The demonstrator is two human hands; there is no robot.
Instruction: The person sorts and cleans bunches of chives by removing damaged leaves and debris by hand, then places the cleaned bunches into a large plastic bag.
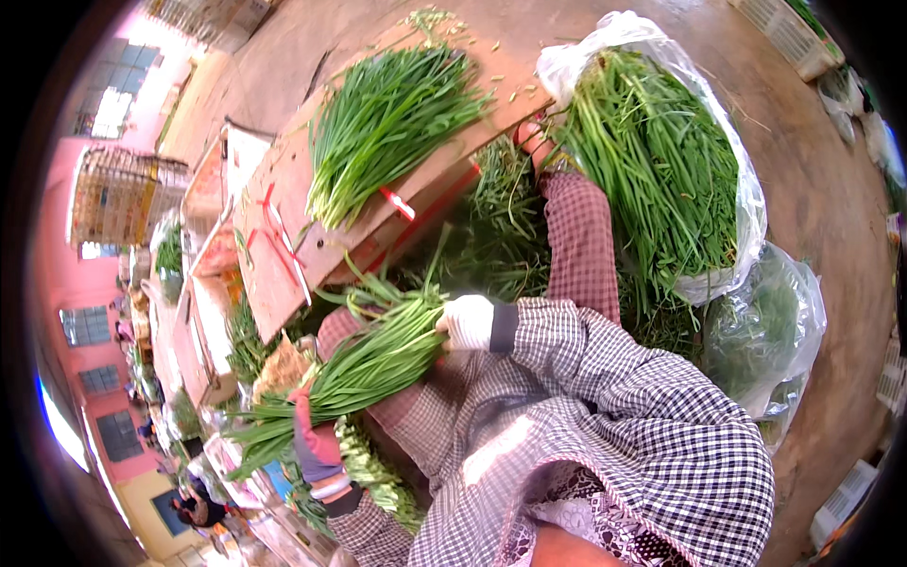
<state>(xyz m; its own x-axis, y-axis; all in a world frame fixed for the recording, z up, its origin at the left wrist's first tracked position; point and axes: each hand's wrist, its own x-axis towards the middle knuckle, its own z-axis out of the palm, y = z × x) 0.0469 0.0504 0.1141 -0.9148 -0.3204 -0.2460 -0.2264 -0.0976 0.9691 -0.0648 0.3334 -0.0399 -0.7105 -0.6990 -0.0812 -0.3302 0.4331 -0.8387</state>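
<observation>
Bunch of chive-like greens (378,357) up in front of the seated person, over the lap, slanting from near left to far right; both hands on it, gloved. Left hand (318,446), in a pink-and-purple glove, wraps the leafy left part, grip narrow around the leaves; right hand (468,323), in a white glove, has its fingers bent onto the right end, holding the bunch there; how firmly, I can't tell.

Beyond the bunch, a brown wooden board (267,300) stands raised; on it a larger pile of the same greens (397,113), cut bits scattered at its far end; red-and-white strips (277,231) lie on the board, left of the pile. Right of the person's checked trouser leg (581,227), a white plastic bag (751,203) sits open, packed with long greens (652,161); a clear plastic bag (770,321) just beside it, nearer; loose greens (510,203) under the board; far left, a pink wall (71,246).
</observation>
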